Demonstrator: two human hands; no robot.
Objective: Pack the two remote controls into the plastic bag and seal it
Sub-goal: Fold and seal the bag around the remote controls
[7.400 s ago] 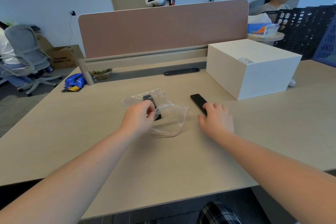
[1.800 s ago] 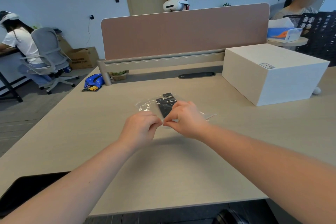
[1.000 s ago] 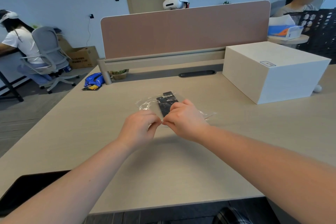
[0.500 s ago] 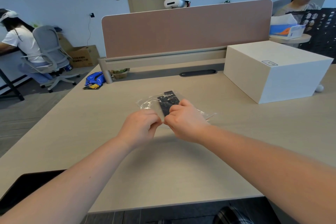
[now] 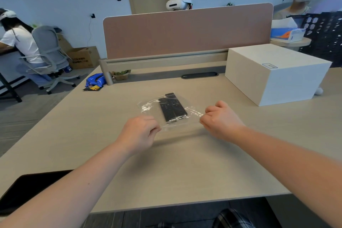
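Observation:
A clear plastic bag (image 5: 150,106) lies on the beige table (image 5: 185,163) in front of me. Two black remote controls (image 5: 171,108) lie side by side inside it, pointing away from me. My left hand (image 5: 139,134) pinches the bag's near edge at its left end. My right hand (image 5: 220,118) pinches the same edge at its right end. The edge is stretched between my two hands, just above the table.
A large white box (image 5: 275,74) stands at the right rear of the table. A brown divider panel (image 5: 187,31) runs along the back. A blue packet (image 5: 95,79) lies at the left rear. A dark flat device (image 5: 27,189) lies at the near left edge. People sit around.
My hands were pinched together at the middle of the bag's near edge. They have slid apart along it, the right hand to the right end, and the remotes are now uncovered.

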